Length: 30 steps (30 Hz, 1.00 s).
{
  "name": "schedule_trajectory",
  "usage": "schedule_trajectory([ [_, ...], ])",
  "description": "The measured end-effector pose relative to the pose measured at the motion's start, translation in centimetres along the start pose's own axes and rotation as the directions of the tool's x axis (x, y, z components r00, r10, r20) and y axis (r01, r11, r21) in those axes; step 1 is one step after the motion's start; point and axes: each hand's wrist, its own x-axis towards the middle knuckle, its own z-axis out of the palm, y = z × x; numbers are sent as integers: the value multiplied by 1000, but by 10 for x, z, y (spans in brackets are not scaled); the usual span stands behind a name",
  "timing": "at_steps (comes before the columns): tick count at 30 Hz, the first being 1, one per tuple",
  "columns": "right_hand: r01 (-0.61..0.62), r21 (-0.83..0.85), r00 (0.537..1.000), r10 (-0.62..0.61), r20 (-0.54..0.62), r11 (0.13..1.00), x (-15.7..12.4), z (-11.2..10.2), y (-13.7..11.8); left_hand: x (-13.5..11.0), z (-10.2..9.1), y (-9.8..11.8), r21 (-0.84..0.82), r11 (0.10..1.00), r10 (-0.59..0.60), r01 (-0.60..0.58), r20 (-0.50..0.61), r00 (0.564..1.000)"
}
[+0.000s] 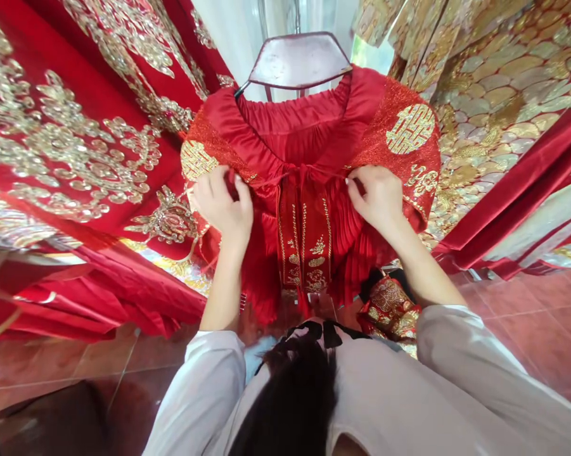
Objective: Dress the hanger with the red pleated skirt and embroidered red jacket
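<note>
While the red skirt (308, 209) hangs on its hanger (298, 60) at upper centre of the frame, we grip its waistband (266, 152) with 2 hands.
Left hand (223, 206) and right hand (379, 197) have their fingers pinched shut on the cloth; hanging looks done to us, the waist not yet settled.

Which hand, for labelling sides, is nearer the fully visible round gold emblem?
Right. The right hand is just below the emblem; the left hand, far across the red garment.
</note>
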Motion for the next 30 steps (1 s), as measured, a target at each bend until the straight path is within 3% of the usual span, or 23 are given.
schedule_trajectory([
  [3, -38, -29, 998, 37, -44, 999, 0, 8, -20, -14, 21, 13, -122, 993, 17, -1, 125, 992],
  [6, -112, 9, 991, 112, -78, 994, 2, 15, -34, -22, 39, 18, -218, 975, 33, 40, 321, 946],
  [8, -111, 25, 992, 112, -50, 993, 4, 18, -42, -25, 46, 19, -256, 965, 44, 61, 384, 922],
  [13, -70, -16, 996, 70, 52, 997, 18, 23, -49, -25, 45, 22, -278, 958, 54, 66, 404, 913],
  [17, -25, 38, 999, 23, 49, 999, 25, 26, -42, -15, 33, 32, -233, 971, 67, 51, 471, 880],
  [19, -6, 83, 1000, 4, 31, 997, 25, 25, -40, -9, 26, 39, -311, 942, 61, 126, 529, 846],
  [23, -49, 120, 999, 51, -18, 992, 25, 23, -49, -3, 22, 51, -475, 782, -5, 403, 643, 766],
  [27, -125, 197, 991, 134, -31, 972, 28, 25, -70, -3, 25, 61, -524, 769, -21, 365, 550, 835],
  [30, -174, 203, 985, 169, 43, 964, 27, 22, -78, -2, 23, 65, -522, 791, 5, 318, 526, 851],
])
